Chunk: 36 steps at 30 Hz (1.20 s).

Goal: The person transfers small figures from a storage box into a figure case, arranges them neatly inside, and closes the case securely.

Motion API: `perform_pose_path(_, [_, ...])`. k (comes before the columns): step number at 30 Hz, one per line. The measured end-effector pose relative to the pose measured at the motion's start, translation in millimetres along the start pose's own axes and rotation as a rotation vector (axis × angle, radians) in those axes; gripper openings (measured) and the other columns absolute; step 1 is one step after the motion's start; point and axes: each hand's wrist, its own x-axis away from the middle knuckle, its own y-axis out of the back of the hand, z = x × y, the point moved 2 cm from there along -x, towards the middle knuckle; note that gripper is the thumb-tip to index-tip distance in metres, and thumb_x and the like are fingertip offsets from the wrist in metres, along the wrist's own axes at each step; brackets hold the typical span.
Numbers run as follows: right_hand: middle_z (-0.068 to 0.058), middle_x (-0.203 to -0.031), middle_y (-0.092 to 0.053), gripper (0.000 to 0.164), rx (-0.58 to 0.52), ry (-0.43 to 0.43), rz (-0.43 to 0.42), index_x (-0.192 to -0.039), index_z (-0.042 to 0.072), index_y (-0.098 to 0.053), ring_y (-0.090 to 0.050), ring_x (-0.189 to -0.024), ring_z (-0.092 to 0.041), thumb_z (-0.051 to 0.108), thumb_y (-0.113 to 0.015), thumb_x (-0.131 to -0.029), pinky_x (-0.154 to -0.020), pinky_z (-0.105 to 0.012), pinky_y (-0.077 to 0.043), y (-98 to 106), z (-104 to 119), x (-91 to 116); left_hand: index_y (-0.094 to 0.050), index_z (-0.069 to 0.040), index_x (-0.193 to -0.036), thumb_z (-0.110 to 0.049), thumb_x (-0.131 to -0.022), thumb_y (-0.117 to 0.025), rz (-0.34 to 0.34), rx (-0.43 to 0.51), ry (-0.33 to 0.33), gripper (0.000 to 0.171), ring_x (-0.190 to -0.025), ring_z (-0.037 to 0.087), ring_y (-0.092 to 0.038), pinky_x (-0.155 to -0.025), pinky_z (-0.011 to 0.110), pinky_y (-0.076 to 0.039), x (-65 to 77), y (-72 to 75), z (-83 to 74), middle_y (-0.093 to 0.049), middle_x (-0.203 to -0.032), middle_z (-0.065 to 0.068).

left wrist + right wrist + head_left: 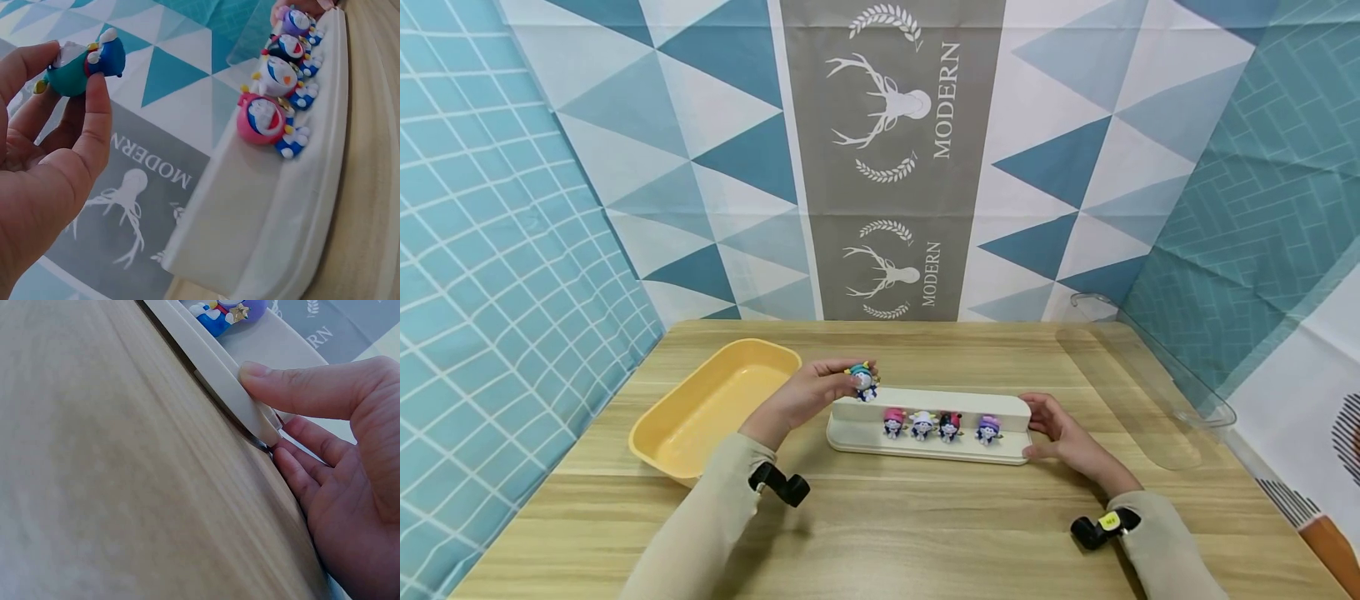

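My left hand (801, 397) pinches a small figurine (862, 382) with a teal head covering and blue body, above the left end of a cream stepped display stand (857, 437). In the left wrist view the thumb and fingers hold this figurine (72, 70) clear of the stand. Several similar figurines sit in a row on the stand: a pink one (893, 422), a white one (922, 425), a black and red one (950, 427) and, past a gap, a purple one (988, 429). My right hand (1060, 429) grips the stand's right end, thumb (256, 370) on top.
A yellow basin (647, 442) stands on the wooden table (925, 525) at the left. On the right lies a long clear plastic cover (1138, 392). Patterned cloth (895, 167) hangs behind and along both sides of the table.
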Motion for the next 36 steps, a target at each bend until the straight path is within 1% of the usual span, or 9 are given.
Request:
perform_pose_path(3, [-0.025, -0.130, -0.048, 0.082, 0.003, -0.005, -0.001, -0.142, -0.010, -0.030, -0.053, -0.113, -0.003, -0.010, -0.078, -0.076, -0.096, -0.016, -0.043, 0.0, 0.3, 0.0, -0.055, 0.011, -0.133, 0.001, -0.096, -0.058, 0.003, -0.032, 0.013, 0.039, -0.111, 0.014, -0.063, -0.092, 0.030, -0.052, 0.3, 1.9, 7.0, -0.064, -0.129, 0.009])
perform_pose_path(7, [-0.027, -0.130, -0.047, 0.082, 0.003, -0.012, 0.000, -0.143, -0.009, -0.030, -0.053, -0.113, -0.004, -0.011, -0.078, -0.076, -0.096, -0.016, -0.043, 0.1, 0.5, 0.1, -0.053, 0.014, -0.133, 0.001, -0.097, -0.059, 0.015, -0.139, 0.013, 0.039, -0.103, 0.014, -0.065, -0.091, 0.031, -0.053, 1.5, 6.1, 15.0, -0.062, -0.130, 0.018])
perform_pose_path(9, [-0.028, -0.130, -0.047, 0.082, 0.003, -0.013, -0.001, -0.143, -0.009, -0.030, -0.053, -0.113, -0.004, -0.011, -0.078, -0.076, -0.096, -0.017, -0.043, 0.3, 0.6, 0.1, -0.057, 0.010, -0.132, -0.002, -0.096, -0.061, 0.004, -0.206, 0.033, 0.038, -0.101, 0.014, -0.066, -0.091, 0.031, -0.052, 2.9, 8.7, 18.4, -0.064, -0.128, 0.017])
perform_pose_path(12, [-0.028, -0.130, -0.047, 0.082, 0.002, -0.016, -0.002, -0.143, -0.009, -0.030, -0.053, -0.113, -0.005, -0.011, -0.078, -0.076, -0.096, -0.017, -0.043, 0.3, 0.7, 0.2, -0.062, 0.004, -0.130, -0.009, -0.095, -0.066, -0.003, -0.307, 0.060, 0.037, -0.103, 0.015, -0.065, -0.095, 0.034, -0.050, 5.5, 12.7, 22.9, -0.066, -0.124, 0.015])
perform_pose_path(17, [-0.028, -0.130, -0.047, 0.082, 0.006, -0.021, -0.005, -0.143, -0.009, -0.031, -0.053, -0.113, -0.004, -0.010, -0.078, -0.076, -0.096, -0.017, -0.043, 0.1, 1.0, 0.7, -0.065, 0.000, -0.129, -0.013, -0.095, -0.068, 0.015, -0.403, 0.079, 0.037, -0.114, 0.019, -0.061, -0.101, 0.039, -0.047, 7.7, 16.8, 30.3, -0.066, -0.127, 0.013])
perform_pose_path(21, [-0.029, -0.130, -0.047, 0.082, 0.005, -0.017, -0.004, -0.143, -0.009, -0.031, -0.053, -0.113, -0.004, -0.010, -0.078, -0.076, -0.096, -0.017, -0.043, 0.1, 1.3, 0.9, -0.068, -0.003, -0.127, -0.014, -0.094, -0.069, 0.033, -0.476, 0.079, 0.034, -0.118, 0.020, -0.059, -0.101, 0.039, -0.047, 8.9, 16.8, 32.3, -0.066, -0.127, 0.010])
perform_pose_path(25, [-0.029, -0.129, -0.047, 0.082, 0.006, -0.012, -0.002, -0.143, -0.009, -0.031, -0.053, -0.113, -0.004, -0.011, -0.078, -0.076, -0.096, -0.017, -0.043, 0.0, 1.7, 1.0, -0.069, -0.005, -0.125, -0.012, -0.095, -0.068, 0.067, -0.541, 0.064, 0.031, -0.115, 0.019, -0.059, -0.097, 0.036, -0.048, 9.8, 14.5, 32.1, -0.067, -0.125, 0.008])
perform_pose_path(31, [-0.030, -0.129, -0.047, 0.082, 0.011, -0.009, -0.002, -0.143, -0.009, -0.031, -0.053, -0.113, -0.004, -0.011, -0.078, -0.075, -0.097, -0.017, -0.043, -0.1, 2.0, 1.0, -0.069, -0.001, -0.122, -0.007, -0.095, -0.066, 0.137, -0.621, 0.006, 0.028, -0.106, 0.014, -0.060, -0.087, 0.027, -0.051, 11.7, 8.7, 31.6, -0.067, -0.120, 0.010])
perform_pose_path(36, [-0.029, -0.129, -0.047, 0.082, 0.009, -0.007, -0.003, -0.142, -0.010, -0.031, -0.053, -0.113, -0.004, -0.011, -0.078, -0.075, -0.096, -0.017, -0.043, -0.3, 1.7, 0.9, -0.070, -0.004, -0.123, -0.007, -0.093, -0.069, 0.174, -0.702, -0.033, 0.030, -0.108, 0.016, -0.059, -0.089, 0.029, -0.050, 14.2, 3.1, 32.6, -0.067, -0.121, 0.008])
